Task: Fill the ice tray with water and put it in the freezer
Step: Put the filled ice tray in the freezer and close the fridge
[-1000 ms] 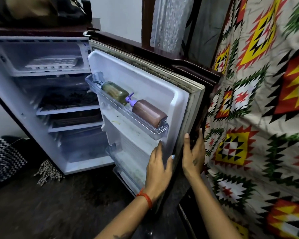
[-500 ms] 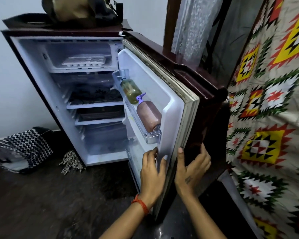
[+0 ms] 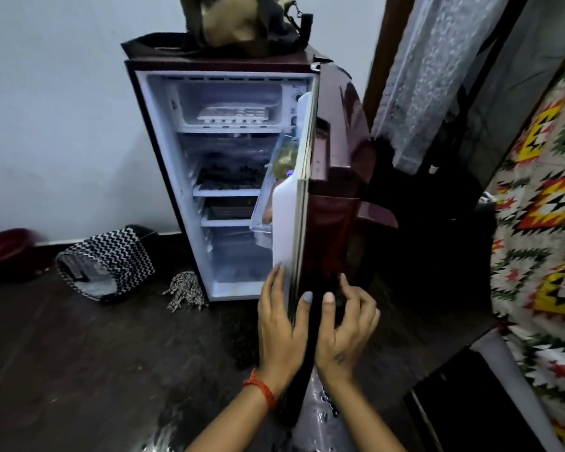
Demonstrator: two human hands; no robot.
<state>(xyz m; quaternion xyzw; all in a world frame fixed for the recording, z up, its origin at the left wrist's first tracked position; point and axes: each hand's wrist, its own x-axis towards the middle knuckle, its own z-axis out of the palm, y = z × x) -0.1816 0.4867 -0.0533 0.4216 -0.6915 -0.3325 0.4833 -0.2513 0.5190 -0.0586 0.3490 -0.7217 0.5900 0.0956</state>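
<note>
Dark floor, small fridge by wall; ice tray [image 3: 233, 114] sits in freezer compartment [image 3: 229, 106]; left hand [image 3: 282, 324] flat on door [image 3: 327, 197] edge, right hand [image 3: 346, 327] loosely curled, empty; closing step, next: push shut

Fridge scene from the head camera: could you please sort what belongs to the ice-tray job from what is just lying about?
Part of the job:
- ice tray, lying in the freezer compartment
- fridge door, partly open
- left hand and right hand at the door's edge

Just lying about:
- bag on top of the fridge
- zigzag-patterned basket
- bottles in the door shelf
- patterned cloth
</note>
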